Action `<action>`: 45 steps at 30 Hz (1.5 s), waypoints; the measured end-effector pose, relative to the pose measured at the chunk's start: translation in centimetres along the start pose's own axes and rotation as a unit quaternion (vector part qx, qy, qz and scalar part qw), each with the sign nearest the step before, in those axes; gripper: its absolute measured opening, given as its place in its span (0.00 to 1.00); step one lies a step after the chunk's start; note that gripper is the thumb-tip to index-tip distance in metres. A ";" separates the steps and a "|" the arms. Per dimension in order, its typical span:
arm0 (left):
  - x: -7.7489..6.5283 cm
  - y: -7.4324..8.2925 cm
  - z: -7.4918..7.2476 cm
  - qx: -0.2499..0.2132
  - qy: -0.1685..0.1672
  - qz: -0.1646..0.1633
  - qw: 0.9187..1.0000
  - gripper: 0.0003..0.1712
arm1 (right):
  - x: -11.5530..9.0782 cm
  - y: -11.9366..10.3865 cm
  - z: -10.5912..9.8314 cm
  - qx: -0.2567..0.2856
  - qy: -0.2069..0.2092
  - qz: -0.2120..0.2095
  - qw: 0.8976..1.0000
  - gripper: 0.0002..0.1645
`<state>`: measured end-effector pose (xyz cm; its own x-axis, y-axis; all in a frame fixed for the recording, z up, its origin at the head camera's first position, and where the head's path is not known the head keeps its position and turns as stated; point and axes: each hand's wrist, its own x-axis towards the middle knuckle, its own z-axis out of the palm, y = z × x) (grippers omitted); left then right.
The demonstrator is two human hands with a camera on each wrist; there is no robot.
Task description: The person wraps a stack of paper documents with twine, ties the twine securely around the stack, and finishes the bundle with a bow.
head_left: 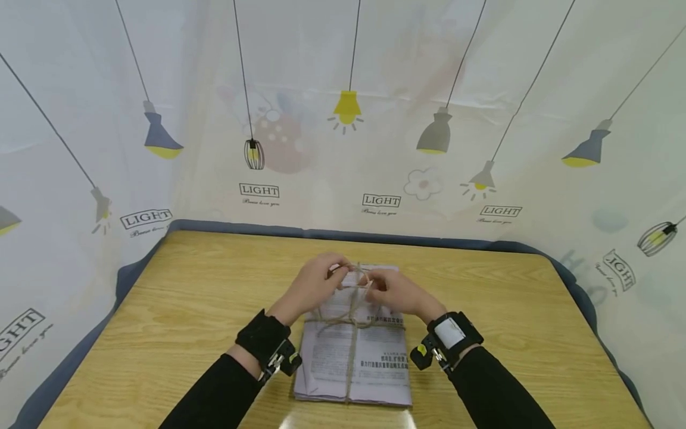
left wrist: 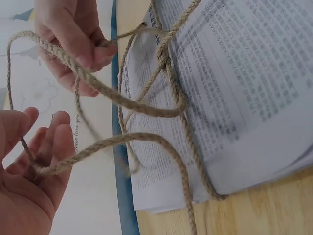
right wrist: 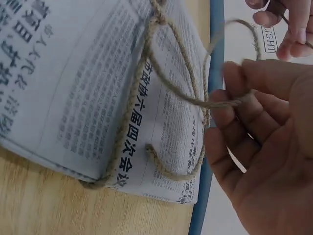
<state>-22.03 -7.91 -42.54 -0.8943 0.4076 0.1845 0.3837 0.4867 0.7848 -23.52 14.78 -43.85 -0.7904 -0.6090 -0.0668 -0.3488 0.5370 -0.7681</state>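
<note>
A stack of folded newspapers (head_left: 327,360) lies flat on the table, with jute twine (head_left: 351,357) running round it both lengthwise and crosswise. The strands meet at a crossing on top, where loose loops rise. At the stack's far end, my left hand (head_left: 313,283) holds a length of the twine, which runs across its curled fingers (left wrist: 61,142). Facing it from the right, my right hand (head_left: 399,292) pinches another part of the twine between thumb and fingers (right wrist: 239,115). A loose twine end (right wrist: 150,148) curls over the printed paper in the right wrist view.
The wooden table (head_left: 177,333) has a dark blue border (head_left: 396,239) along its far side. Behind it hangs a pale curtain (head_left: 316,202) printed with lamps. Black wrist straps with small cameras (head_left: 289,360) sit on both forearms.
</note>
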 end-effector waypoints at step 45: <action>-4.4 -5.1 1.6 -0.237 0.037 -0.235 0.942 0.18 | -10.2 7.6 -5.5 0.419 0.245 0.193 0.853 0.16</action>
<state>-19.69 -10.96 -48.34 -0.9598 0.1702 -0.2231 -0.1895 0.1936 0.9626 -20.83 28.28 -45.47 -0.9518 -0.0539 -0.3019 0.3057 -0.0887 -0.9480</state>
